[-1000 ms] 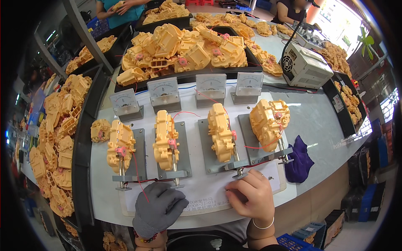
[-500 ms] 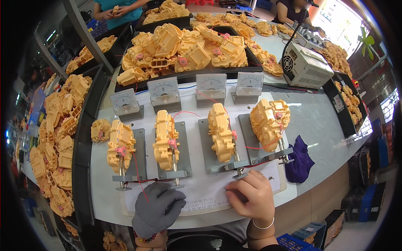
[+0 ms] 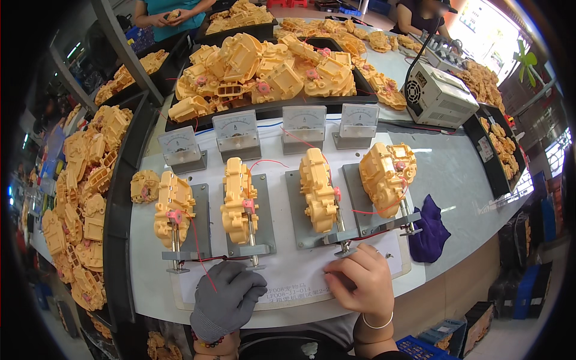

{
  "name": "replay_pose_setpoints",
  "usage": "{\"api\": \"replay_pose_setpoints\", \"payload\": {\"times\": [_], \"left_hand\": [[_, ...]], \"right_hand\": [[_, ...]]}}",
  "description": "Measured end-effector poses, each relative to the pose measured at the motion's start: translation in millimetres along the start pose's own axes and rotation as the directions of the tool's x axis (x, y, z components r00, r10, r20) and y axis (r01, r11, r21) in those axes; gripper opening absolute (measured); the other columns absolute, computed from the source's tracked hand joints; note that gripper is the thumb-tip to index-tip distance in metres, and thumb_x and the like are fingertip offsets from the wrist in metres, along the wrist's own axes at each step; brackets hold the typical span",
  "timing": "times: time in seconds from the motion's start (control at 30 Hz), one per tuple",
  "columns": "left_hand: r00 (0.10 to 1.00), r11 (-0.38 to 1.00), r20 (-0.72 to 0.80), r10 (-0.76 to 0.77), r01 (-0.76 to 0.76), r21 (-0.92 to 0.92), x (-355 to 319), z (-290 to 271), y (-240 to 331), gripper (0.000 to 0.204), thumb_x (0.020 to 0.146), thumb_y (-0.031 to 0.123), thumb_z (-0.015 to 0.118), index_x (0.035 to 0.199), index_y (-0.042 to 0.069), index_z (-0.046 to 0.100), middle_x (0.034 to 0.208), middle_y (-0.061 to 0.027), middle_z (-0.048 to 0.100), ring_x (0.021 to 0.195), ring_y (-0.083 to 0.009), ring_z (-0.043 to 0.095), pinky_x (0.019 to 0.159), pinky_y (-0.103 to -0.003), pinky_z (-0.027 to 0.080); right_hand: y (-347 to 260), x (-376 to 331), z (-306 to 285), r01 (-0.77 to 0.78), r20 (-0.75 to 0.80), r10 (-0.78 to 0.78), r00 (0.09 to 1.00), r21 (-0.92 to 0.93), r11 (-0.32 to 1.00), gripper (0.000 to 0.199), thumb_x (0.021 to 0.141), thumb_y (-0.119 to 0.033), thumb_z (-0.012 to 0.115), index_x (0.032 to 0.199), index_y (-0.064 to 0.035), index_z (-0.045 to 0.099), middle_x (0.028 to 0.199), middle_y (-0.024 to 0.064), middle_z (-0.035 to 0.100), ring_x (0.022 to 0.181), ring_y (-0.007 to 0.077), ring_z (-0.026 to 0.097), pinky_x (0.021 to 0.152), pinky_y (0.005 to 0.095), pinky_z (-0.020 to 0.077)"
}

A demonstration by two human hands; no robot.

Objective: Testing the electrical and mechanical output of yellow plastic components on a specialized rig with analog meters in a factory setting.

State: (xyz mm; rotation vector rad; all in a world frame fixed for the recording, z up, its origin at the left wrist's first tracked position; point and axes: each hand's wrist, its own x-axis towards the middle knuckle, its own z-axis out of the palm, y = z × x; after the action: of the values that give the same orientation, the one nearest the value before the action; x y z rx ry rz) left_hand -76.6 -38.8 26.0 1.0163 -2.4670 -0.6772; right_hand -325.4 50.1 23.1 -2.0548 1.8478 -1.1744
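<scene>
My left hand (image 3: 225, 298), in a grey glove, rests on the white sheet (image 3: 282, 264) just below the second test fixture from the left. Its fingers are curled closed, and their inside is hidden. My right hand (image 3: 362, 282), bare, lies below the third fixture's metal plunger (image 3: 345, 247). Its fingers bend toward the thumb; I cannot make out anything between them. Four grey fixtures each carry a yellow gearbox housing: leftmost housing (image 3: 174, 210), second housing (image 3: 239, 204), third housing (image 3: 317, 192) and rightmost housing (image 3: 384, 180). Thin red wires hang from them.
Analog meters (image 3: 235, 132) stand behind the fixtures. Black bins heaped with yellow housings (image 3: 264, 72) line the back and left. A loose housing (image 3: 144, 186) sits at left, a purple cloth (image 3: 429, 231) at right. Behind it stands a white power unit (image 3: 441, 96). Two people work beyond.
The view has shifted very slightly. Both my hands keep their place and pose. At the far upper left, another person's hands have moved a little around a small yellow part.
</scene>
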Motion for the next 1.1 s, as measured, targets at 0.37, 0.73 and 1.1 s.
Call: {"api": "replay_pose_setpoints", "payload": {"times": [0.37, 0.73, 1.1], "left_hand": [[0.948, 0.979, -0.282, -0.148, 0.182, 0.096, -45.9, -46.0, -51.0, 0.018, 0.064, 0.008, 0.077, 0.078, 0.01, 0.067, 0.073, -0.0063, 0.062, 0.076, -0.029, 0.055, 0.064, -0.04, 0.044], [0.907, 0.996, -0.42, 0.015, 0.025, 0.089, -33.6, -38.5, -15.7, 0.013, 0.068, 0.009, 0.075, 0.078, 0.011, 0.066, 0.074, -0.0039, 0.061, 0.073, -0.0265, 0.055, 0.063, -0.04, 0.044], [0.991, 0.999, -0.133, 0.027, -0.032, -0.033, -2.0, 8.5, 1.9, 0.017, 0.073, 0.02, 0.08, 0.084, 0.015, 0.069, 0.082, -0.0047, 0.064, 0.076, -0.0274, 0.06, 0.065, -0.04, 0.048]], "right_hand": [[1.5, 1.5, 1.2, 0.021, -0.002, -0.021, 1.0, 0.008, 1.0, 0.015, 0.066, -0.006, 0.074, 0.078, -0.0085, 0.067, 0.071, 0.0038, 0.056, 0.063, 0.0243, 0.054, 0.058, 0.0345, 0.0444], [2.4, 1.6, 1.8, 0.018, -0.025, -0.017, 1.0, 0.033, 0.999, 0.013, 0.064, -0.005, 0.075, 0.075, -0.007, 0.069, 0.07, 0.0045, 0.06, 0.062, 0.0242, 0.053, 0.057, 0.0341, 0.0433], [1.8, 1.2, -0.8, 0.005, -0.026, -0.004, 1.0, 0.02, 1.0, 0.014, 0.065, -0.006, 0.076, 0.076, -0.008, 0.068, 0.067, 0.0034, 0.056, 0.06, 0.0233, 0.052, 0.055, 0.0332, 0.0429]]}}
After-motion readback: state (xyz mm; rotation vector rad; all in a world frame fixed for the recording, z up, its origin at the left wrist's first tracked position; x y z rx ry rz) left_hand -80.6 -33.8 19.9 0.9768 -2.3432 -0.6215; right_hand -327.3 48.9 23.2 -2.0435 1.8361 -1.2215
